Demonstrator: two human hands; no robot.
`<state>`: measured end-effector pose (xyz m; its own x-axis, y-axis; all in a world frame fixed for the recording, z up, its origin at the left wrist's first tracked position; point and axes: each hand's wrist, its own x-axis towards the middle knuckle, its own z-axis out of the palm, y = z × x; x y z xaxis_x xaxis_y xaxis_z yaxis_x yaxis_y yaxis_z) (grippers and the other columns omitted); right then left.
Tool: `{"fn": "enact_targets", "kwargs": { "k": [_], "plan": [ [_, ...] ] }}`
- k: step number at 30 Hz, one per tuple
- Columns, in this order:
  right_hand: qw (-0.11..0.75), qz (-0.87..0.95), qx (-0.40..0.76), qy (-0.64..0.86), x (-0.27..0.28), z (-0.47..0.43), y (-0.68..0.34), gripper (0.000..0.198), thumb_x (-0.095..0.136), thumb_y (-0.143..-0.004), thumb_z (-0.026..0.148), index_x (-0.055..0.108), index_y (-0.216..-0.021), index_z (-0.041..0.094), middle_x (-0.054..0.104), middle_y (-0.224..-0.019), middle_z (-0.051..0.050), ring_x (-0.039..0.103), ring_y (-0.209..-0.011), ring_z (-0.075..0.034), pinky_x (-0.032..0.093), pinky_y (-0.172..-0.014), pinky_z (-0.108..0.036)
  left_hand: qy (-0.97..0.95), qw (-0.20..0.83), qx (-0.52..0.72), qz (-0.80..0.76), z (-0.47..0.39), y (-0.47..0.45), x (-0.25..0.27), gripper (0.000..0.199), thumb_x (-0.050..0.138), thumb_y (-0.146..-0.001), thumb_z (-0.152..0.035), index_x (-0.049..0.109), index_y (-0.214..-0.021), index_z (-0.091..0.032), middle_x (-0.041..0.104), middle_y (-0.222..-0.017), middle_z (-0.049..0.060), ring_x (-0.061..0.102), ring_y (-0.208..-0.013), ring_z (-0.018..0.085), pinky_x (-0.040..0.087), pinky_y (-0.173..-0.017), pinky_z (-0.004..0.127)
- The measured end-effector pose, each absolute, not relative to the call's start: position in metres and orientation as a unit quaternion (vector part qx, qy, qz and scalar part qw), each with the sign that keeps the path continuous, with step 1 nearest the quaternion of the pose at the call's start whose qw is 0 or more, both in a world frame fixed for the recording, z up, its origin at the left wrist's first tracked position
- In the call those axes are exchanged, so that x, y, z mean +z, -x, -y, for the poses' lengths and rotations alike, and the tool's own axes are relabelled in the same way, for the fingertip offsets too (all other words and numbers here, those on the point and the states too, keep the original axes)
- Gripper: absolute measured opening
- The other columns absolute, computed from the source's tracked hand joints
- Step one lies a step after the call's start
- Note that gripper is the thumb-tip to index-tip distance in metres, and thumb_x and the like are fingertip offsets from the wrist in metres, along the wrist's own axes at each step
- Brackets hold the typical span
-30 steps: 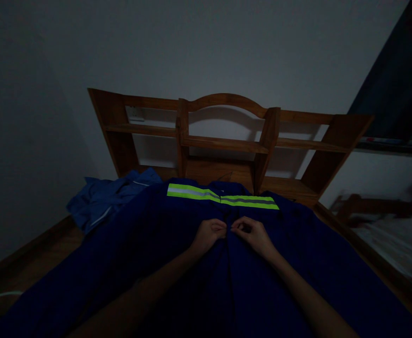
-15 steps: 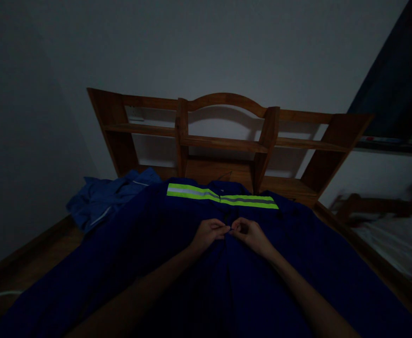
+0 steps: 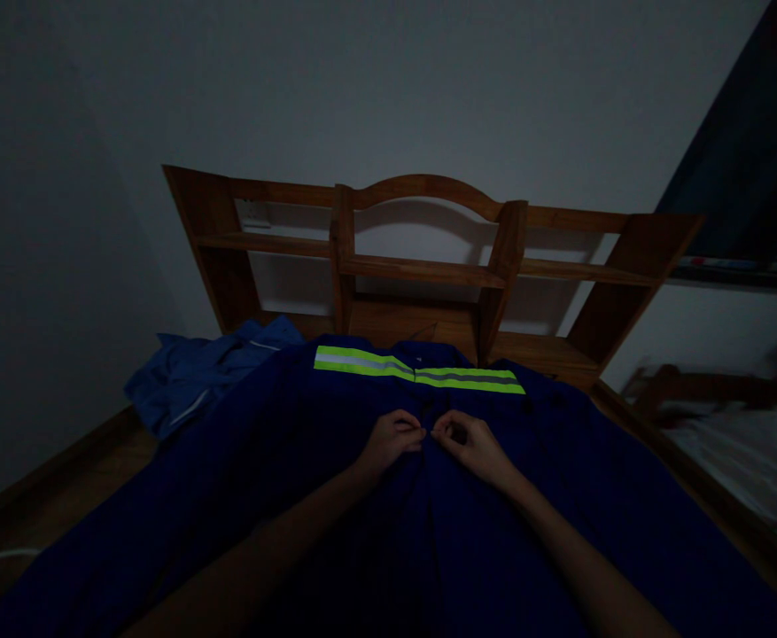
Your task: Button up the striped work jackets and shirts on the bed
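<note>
A dark blue work jacket (image 3: 282,470) lies spread out in front of me, its collar toward the wooden shelf unit. Across its chest runs a yellow-green reflective strip (image 3: 468,379), split at the front opening. My left hand (image 3: 394,439) pinches the edge of the jacket's front just below the strip. Facing it, my right hand (image 3: 471,443) pinches the other side of the front, thumb and fingertips together. A small gap separates the two hands. Any button between the fingertips is too dark and small to make out.
Behind the jacket stands a wooden shelf unit (image 3: 421,270) against the pale wall. A crumpled lighter blue garment (image 3: 208,372) lies at the left. White bedding (image 3: 747,452) is at the right, and a white cable (image 3: 3,556) shows at the lower left.
My hands have drawn slightly apart; the fingertips were meeting at the jacket's front before. My left hand has shifted a little left. The jacket lies as before.
</note>
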<state>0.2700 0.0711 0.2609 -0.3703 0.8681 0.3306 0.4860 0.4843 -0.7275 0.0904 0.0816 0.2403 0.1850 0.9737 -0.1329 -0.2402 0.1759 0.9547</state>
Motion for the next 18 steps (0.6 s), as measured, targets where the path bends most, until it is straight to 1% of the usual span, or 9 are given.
{"fn": "enact_targets", "kwargs": {
  "k": [5, 13, 18],
  "plan": [
    [0.358, 0.794, 0.254, 0.422, 0.2638, -0.0697, -0.2698, 0.011, 0.053, -0.084, 0.027, 0.061, -0.085, 0.019, 0.062, -0.083, 0.0, 0.056, -0.069, -0.011, 0.041, -0.063, -0.022, -0.433, 0.641, 0.478, -0.415, -0.0812, -0.089, 0.2399, 0.035, 0.08, -0.052, -0.023, 0.056, -0.074, -0.012, 0.063, -0.062, 0.002, 0.064, -0.058, 0.014, 0.053, -0.063, 0.028],
    [0.354, 0.79, 0.26, 0.427, 0.2611, -0.0704, -0.2694, 0.009, 0.054, -0.084, 0.026, 0.06, -0.085, 0.019, 0.061, -0.078, 0.0, 0.055, -0.064, -0.01, 0.04, -0.058, -0.021, -0.437, 0.632, 0.477, -0.427, -0.0823, -0.0893, 0.2401, 0.032, 0.08, -0.052, -0.02, 0.057, -0.073, -0.012, 0.062, -0.059, 0.001, 0.062, -0.055, 0.012, 0.052, -0.059, 0.026],
    [0.355, 0.793, 0.258, 0.422, 0.2616, -0.0708, -0.2701, 0.009, 0.053, -0.085, 0.026, 0.059, -0.086, 0.019, 0.061, -0.079, 0.001, 0.055, -0.066, -0.01, 0.04, -0.059, -0.021, -0.437, 0.636, 0.473, -0.425, -0.0827, -0.0899, 0.2416, 0.028, 0.077, -0.054, -0.016, 0.056, -0.071, -0.012, 0.063, -0.061, 0.002, 0.062, -0.057, 0.013, 0.052, -0.062, 0.027]
  ]
}}
